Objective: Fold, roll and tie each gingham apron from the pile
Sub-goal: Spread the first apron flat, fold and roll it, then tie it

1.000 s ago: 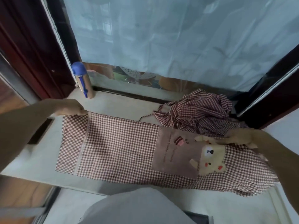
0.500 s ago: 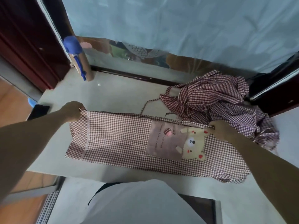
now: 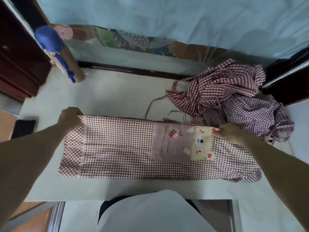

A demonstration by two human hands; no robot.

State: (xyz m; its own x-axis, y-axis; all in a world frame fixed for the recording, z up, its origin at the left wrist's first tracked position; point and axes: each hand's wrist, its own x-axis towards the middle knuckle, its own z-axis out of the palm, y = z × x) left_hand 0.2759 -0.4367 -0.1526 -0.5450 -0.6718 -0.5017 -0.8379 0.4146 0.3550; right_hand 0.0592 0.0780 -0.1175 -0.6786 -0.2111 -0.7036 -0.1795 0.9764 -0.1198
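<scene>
Holding the far long edge of the gingham apron [image 3: 127,144], our two hands keep it stretched flat along the pale bench [image 3: 117,96]. Our left hand [image 3: 70,118] has its grip clamped on the far left corner; our right hand [image 3: 229,133] pinches the far edge beside the bear pocket [image 3: 184,144]. A second ago the right hand lay lower on the cloth and the left sat further off; now both meet the same edge, and the strip looks narrower and squarer. We judge the lengthwise fold is nearly set, with rolling and tying yet to come.

The pile [image 3: 234,99] of unfolded aprons sits crumpled just behind the right hand. Its count is unclear, its ties tangle together, and our fingertips are tucked under cloth.
</scene>
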